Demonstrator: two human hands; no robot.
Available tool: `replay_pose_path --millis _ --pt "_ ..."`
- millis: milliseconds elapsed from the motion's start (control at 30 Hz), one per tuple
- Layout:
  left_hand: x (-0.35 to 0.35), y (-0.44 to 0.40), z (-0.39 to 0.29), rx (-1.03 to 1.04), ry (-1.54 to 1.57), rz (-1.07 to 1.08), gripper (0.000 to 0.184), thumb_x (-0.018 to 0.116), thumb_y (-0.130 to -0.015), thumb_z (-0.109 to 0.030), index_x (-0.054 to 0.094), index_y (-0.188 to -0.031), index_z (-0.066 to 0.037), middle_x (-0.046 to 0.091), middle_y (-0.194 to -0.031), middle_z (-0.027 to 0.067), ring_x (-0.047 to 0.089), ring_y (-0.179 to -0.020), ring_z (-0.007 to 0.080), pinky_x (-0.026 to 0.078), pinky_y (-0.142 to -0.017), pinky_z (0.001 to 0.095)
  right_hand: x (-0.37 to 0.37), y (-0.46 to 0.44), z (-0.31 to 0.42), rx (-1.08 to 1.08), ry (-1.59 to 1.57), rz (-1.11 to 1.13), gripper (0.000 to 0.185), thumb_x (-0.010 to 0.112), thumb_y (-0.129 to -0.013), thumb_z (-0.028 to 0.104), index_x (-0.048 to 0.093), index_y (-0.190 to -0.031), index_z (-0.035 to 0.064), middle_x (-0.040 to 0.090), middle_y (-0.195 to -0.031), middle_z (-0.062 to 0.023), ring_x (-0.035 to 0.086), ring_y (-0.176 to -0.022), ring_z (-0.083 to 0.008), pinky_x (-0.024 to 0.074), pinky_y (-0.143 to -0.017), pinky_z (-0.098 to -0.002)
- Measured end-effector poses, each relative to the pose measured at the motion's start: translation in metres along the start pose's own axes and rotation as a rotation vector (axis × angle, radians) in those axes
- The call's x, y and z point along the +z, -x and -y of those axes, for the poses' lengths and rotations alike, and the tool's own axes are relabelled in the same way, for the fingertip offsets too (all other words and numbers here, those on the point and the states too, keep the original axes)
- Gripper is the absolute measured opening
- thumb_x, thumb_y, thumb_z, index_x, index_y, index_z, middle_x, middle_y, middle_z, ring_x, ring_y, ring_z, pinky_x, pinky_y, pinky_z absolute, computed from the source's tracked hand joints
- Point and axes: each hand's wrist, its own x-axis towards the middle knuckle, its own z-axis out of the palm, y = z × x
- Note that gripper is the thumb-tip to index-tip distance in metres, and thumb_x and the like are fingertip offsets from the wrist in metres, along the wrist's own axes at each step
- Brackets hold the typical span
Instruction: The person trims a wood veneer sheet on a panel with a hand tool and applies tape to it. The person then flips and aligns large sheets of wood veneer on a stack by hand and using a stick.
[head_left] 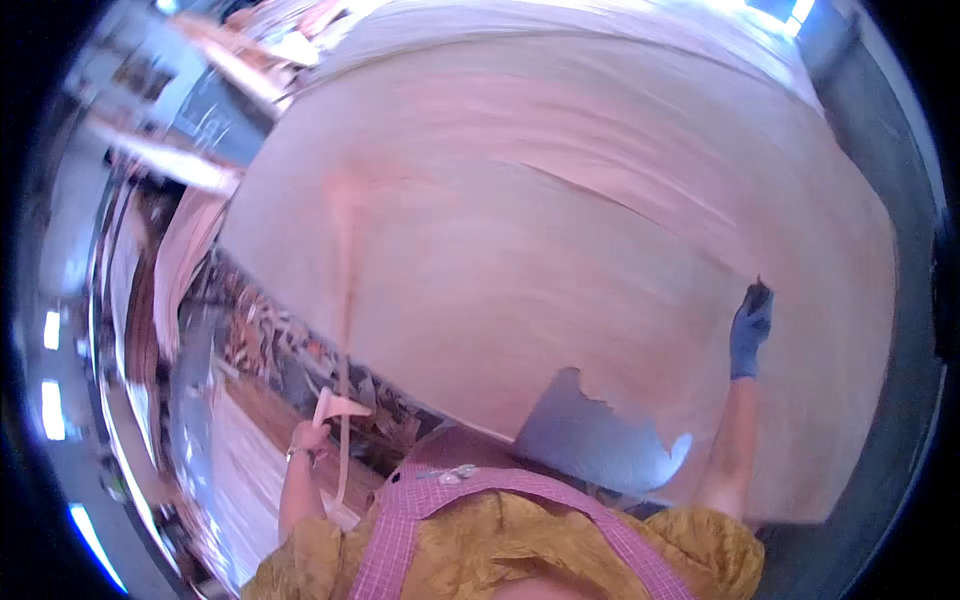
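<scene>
A large pale sheet of wood veneer (480, 270) spreads in front of me. A long slit or raised edge runs across its upper middle toward my right hand. My left hand (310, 438), bare, is closed around a veneer scrap (345, 405) off the sheet's near left side. A long thin veneer strip (346, 330) passes close by that hand; I cannot tell whether it is gripped too. My right hand (752, 330), in a blue glove with dark fingertips, is closed over the sheet's right part. Something small and pointed shows at its fingertips, too dark to name.
Through a ragged gap in the sheet's near edge a shiny blue-grey surface (600, 440) shows. Many veneer scraps (270, 330) lie in a heap to the left. Further left are stacked veneer sheets (185, 260). Grey floor (850, 500) runs along the right.
</scene>
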Motion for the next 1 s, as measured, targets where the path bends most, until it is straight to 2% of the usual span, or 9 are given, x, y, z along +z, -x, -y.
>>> replay_pose_path --millis 133,167,300,467,567,667,767,833,1000 --pt "0.001 0.014 0.006 -0.085 0.146 0.024 0.028 0.061 -0.083 -0.025 0.064 -0.075 0.002 0.063 -0.061 0.0131 0.064 -0.050 0.0236 0.053 -0.047 0.0374 0.188 0.059 0.073 -0.104 -0.962 0.336 0.028 0.054 -0.093 0.002 0.055 -0.121 -0.0002 0.062 -0.117 -0.0102 0.061 -0.103 -0.0208 0.0486 -0.097 -0.0352" --pt "0.005 0.004 0.020 -0.054 0.188 0.032 0.028 0.061 -0.083 -0.025 0.063 -0.076 0.002 0.063 -0.061 0.0130 0.064 -0.050 0.0235 0.053 -0.047 0.0373 0.182 0.082 0.163 -0.267 -0.545 0.435 0.026 0.057 -0.092 0.003 0.058 -0.118 0.0011 0.065 -0.113 -0.0081 0.061 -0.102 -0.0179 0.0475 -0.095 -0.0317" --pt "0.002 -0.035 0.067 -0.074 0.525 0.114 0.028 0.060 -0.084 -0.027 0.061 -0.082 0.002 0.063 -0.063 0.0120 0.062 -0.047 0.0222 0.052 -0.044 0.0355 0.258 0.198 0.436 0.096 -0.885 0.980 0.057 0.066 -0.091 0.027 0.044 -0.138 0.0041 0.064 -0.107 -0.0040 0.056 -0.070 -0.0079 0.0446 -0.056 -0.0233" --pt "-0.031 -0.085 0.113 -0.023 0.786 0.171 0.025 0.056 -0.095 -0.026 0.060 -0.097 -0.001 0.063 -0.068 0.0073 0.058 -0.045 0.0135 0.046 -0.039 0.0280 0.393 0.284 0.600 0.297 -0.765 1.014 0.026 0.071 -0.086 0.028 0.064 -0.100 0.0068 0.059 -0.074 0.0018 0.049 -0.056 -0.0063 0.0372 -0.046 -0.0222" --pt "-0.066 -0.117 0.167 0.091 1.081 0.076 0.025 0.055 -0.096 -0.026 0.061 -0.103 -0.003 0.063 -0.069 0.0058 0.058 -0.047 0.0124 0.045 -0.040 0.0260 0.410 0.357 0.688 0.064 -0.917 1.135 0.021 0.071 -0.086 0.028 0.062 -0.083 0.0093 0.054 -0.065 0.0050 0.047 -0.054 -0.0054 0.0366 -0.046 -0.0219" --pt "-0.134 -0.124 0.182 0.161 1.266 -0.033 0.030 0.057 -0.096 -0.022 0.053 -0.120 -0.005 0.065 -0.091 0.0031 0.059 -0.062 0.0087 0.045 -0.045 0.0218 0.403 0.467 0.746 -0.325 -0.959 1.597 0.025 0.062 -0.092 0.018 0.064 -0.112 0.0030 0.062 -0.090 0.0014 0.056 -0.079 -0.0065 0.0494 -0.068 -0.0231" --pt "-0.191 -0.126 0.177 0.630 1.720 0.070 0.083 0.069 -0.084 -0.003 0.018 -0.149 -0.013 0.050 -0.129 0.0055 0.059 -0.087 0.0120 0.050 -0.061 0.0236 0.362 0.566 0.786 -0.169 -0.967 2.100 0.036 0.060 -0.095 0.017 0.055 -0.127 0.0004 0.062 -0.110 -0.0047 0.057 -0.097 -0.0116 0.0494 -0.086 -0.0258" --pt "-0.212 -0.138 0.175 0.665 1.735 0.095 0.104 0.077 -0.073 0.001 0.011 -0.151 -0.015 0.047 -0.130 0.0056 0.057 -0.096 0.0168 0.051 -0.084 0.0307 0.364 0.613 0.810 -0.079 -0.889 2.228 0.036 0.059 -0.096 0.017 0.054 -0.127 -0.0004 0.062 -0.110 -0.0040 0.056 -0.095 -0.0102 0.0484 -0.085 -0.0245" --pt "-0.228 -0.235 0.201 0.533 1.703 0.233 0.047 0.071 -0.082 -0.008 0.049 -0.123 -0.007 0.058 -0.107 0.0045 0.057 -0.093 0.0125 0.051 -0.072 0.0281 0.387 0.662 0.907 -0.255 -0.643 2.300 0.034 0.062 -0.094 0.018 0.056 -0.121 -0.0025 0.065 -0.104 -0.0015 0.053 -0.090 -0.0070 0.0473 -0.078 -0.0236"
